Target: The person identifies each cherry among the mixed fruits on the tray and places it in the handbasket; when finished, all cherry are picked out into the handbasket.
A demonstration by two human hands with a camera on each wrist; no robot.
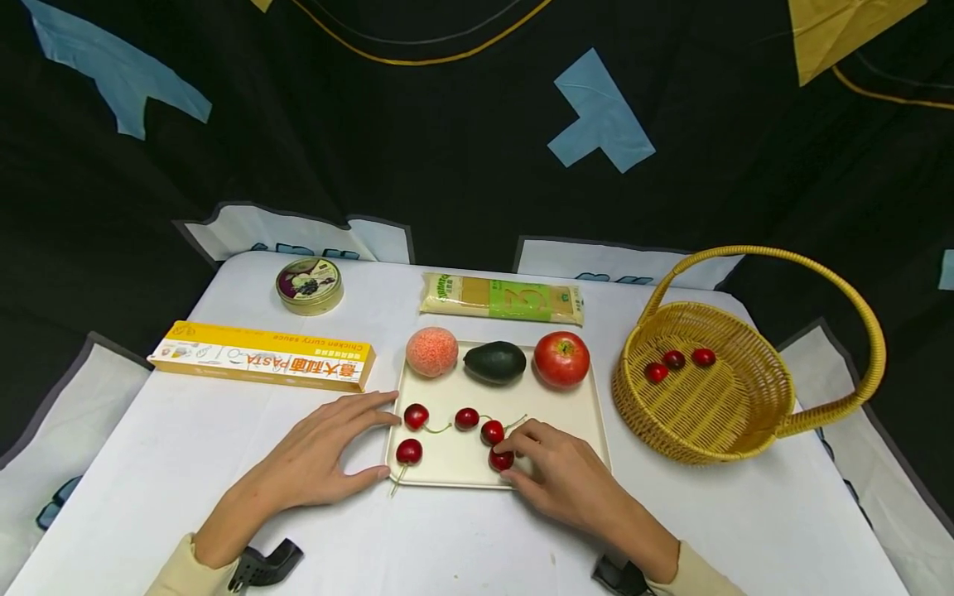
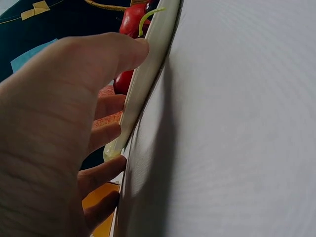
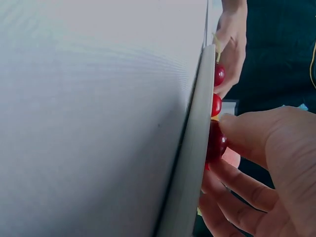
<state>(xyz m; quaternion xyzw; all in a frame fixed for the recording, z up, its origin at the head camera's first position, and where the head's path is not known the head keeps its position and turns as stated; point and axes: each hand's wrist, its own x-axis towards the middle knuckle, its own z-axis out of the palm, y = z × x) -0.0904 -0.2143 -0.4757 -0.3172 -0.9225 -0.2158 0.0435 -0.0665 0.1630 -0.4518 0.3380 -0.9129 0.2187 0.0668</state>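
My right hand (image 1: pixel 570 476) pinches a dark red cherry (image 1: pixel 501 460) between thumb and fingers at the front of a cream tray (image 1: pixel 455 473). In the right wrist view this cherry (image 3: pixel 216 140) sits between the thumb and fingertips, close over the tray rim. Another cherry (image 1: pixel 492 431) lies just behind it, and a further cherry (image 1: pixel 466 419) to the left. My left hand (image 1: pixel 320 455) is spread along the tray's left edge, thumb and fingertips at the rim. Just inside that edge lie two stemmed cherries, one farther back (image 1: pixel 416 416) and one nearer (image 1: pixel 409 451).
Along the tray's back sit a pinkish rough round fruit (image 1: pixel 431 352), an avocado (image 1: pixel 495 362) and a red tomato-like fruit (image 1: pixel 561 360). A handled wicker basket (image 1: pixel 633 414) with three cherries stands right. Behind are a noodle packet (image 1: pixel 501 299) and round tin (image 1: pixel 310 286); a pasta box (image 1: pixel 264 356) lies left.
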